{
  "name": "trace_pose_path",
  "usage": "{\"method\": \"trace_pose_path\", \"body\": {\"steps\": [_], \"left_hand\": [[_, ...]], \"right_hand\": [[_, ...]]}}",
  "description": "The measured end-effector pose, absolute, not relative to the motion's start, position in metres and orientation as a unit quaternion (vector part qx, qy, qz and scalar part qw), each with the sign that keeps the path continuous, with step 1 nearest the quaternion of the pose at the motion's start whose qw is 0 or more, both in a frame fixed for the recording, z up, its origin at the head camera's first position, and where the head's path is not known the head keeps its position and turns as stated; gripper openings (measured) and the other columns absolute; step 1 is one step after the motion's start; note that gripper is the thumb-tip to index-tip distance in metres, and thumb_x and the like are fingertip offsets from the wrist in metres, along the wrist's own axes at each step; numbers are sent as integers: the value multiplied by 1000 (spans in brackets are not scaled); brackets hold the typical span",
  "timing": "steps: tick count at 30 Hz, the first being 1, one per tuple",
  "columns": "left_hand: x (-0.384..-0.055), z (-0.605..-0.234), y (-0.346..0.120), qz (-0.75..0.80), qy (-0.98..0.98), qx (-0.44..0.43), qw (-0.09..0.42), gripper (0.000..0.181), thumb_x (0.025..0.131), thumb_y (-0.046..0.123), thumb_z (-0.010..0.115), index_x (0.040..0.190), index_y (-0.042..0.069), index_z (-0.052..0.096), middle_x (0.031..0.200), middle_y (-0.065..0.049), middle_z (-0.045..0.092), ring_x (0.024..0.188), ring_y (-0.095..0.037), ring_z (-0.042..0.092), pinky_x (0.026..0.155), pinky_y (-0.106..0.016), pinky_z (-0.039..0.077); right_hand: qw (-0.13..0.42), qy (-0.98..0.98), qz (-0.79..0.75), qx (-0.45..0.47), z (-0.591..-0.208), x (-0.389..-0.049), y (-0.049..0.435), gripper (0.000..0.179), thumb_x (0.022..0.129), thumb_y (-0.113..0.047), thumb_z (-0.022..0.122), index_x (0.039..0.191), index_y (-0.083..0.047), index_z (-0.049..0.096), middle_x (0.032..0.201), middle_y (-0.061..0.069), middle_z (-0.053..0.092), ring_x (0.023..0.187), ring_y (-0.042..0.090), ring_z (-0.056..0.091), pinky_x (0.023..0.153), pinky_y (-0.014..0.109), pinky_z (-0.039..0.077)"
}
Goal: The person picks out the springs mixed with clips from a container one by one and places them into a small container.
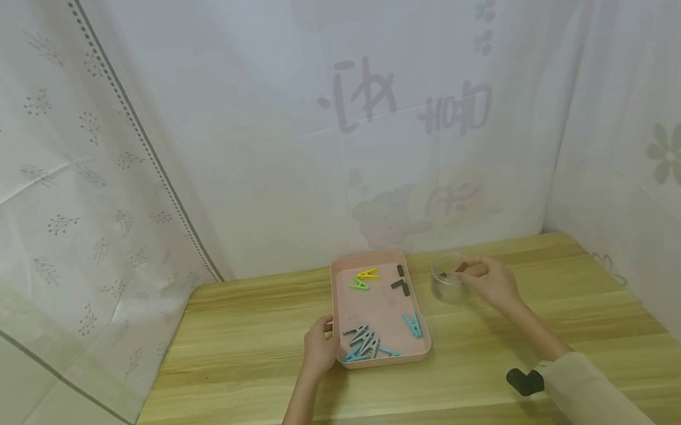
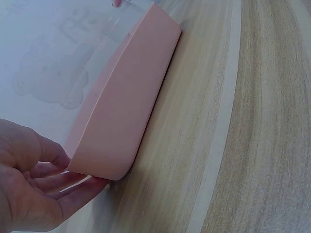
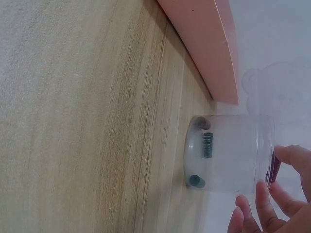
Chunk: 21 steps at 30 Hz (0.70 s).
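My left hand grips the left side wall of a pink tray, thumb at the rim and fingers underneath in the left wrist view. Inside the tray are a yellow clothespin, a green clothespin, a blue clothespin, a pile of grey and blue clothespins and several short dark pieces. To the right, my right hand pinches a dark ribbed cylinder at the mouth of a clear round jar. Through its wall, a dark ribbed cylinder shows near the bottom.
Tray and jar stand side by side on a wooden table, near its back edge. A printed white curtain hangs right behind them, with more fabric at both sides. Each wrist carries a black device.
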<state>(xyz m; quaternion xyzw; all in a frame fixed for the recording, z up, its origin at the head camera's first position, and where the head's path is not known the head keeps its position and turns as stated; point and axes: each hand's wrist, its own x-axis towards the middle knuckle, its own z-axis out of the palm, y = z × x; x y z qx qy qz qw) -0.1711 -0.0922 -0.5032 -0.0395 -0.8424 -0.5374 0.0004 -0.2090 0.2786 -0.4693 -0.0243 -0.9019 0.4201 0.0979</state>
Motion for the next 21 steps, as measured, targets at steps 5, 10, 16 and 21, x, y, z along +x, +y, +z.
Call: {"method": "trace_pose_path", "body": {"steps": [5, 10, 16, 21], "left_hand": [[-171, -503, -93, -537, -842, -42, 0, 37, 95, -7, 54, 131, -13, 54, 117, -34, 62, 105, -47, 65, 81, -46, 60], [-170, -504, -93, -539, -841, -42, -2, 38, 94, -8, 54, 132, -13, 54, 118, -34, 61, 105, -48, 65, 81, -46, 60], [-171, -505, -93, -544, -838, -42, 3, 38, 92, -10, 53, 129, -14, 55, 116, -34, 62, 107, -47, 64, 81, -47, 60], [-171, -504, -94, -539, -842, -38, 1, 38, 92, -10, 54, 129, -13, 56, 117, -34, 62, 107, -47, 63, 81, -47, 60]], "right_hand": [[89, -903, 420, -26, -471, -211, 279, 43, 95, -37, 68, 121, -3, 66, 112, 27, 69, 101, 42, 63, 68, 32, 52], [85, -903, 421, -24, -471, -211, 280, 45, 95, -37, 68, 122, -2, 65, 113, 29, 68, 101, 43, 63, 68, 31, 52], [79, -904, 420, -30, -469, -210, 279, 51, 95, -37, 68, 127, 2, 61, 114, 30, 67, 100, 43, 63, 67, 32, 53], [82, -901, 423, -37, -467, -210, 278, 56, 94, -37, 69, 131, 4, 58, 112, 28, 69, 102, 42, 64, 70, 33, 53]]}}
